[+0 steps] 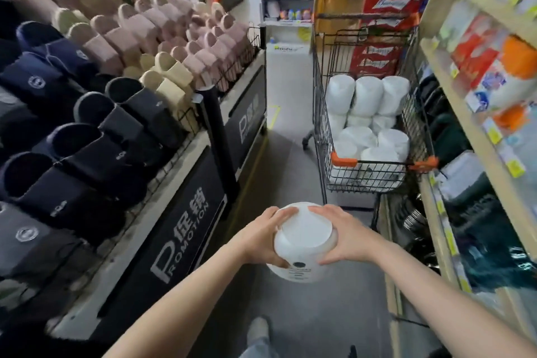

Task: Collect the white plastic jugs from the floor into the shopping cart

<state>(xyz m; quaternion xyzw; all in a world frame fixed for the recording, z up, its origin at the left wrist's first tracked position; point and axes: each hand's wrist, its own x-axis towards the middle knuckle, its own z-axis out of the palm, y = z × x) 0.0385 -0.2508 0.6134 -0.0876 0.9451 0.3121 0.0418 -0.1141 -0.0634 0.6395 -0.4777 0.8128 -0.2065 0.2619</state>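
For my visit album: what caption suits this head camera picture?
Both hands, left and right, carry a white jug toward a shopping cart already holding jugs.

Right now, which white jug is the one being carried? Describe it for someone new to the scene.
Find the shopping cart on the aisle's right, loaded with white jugs. Nearer the camera, one white jug is held above the floor between the left hand and right hand, the only one outside the cart.

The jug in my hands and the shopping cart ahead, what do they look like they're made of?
Jug: seemingly plastic, judging by its smooth, matte white, slightly translucent-looking wall with a printed dark label; both hands hold it. Shopping cart: looks like dark-coated metal wire, given its thin grid walls, with orange corner pieces that are probably plastic.
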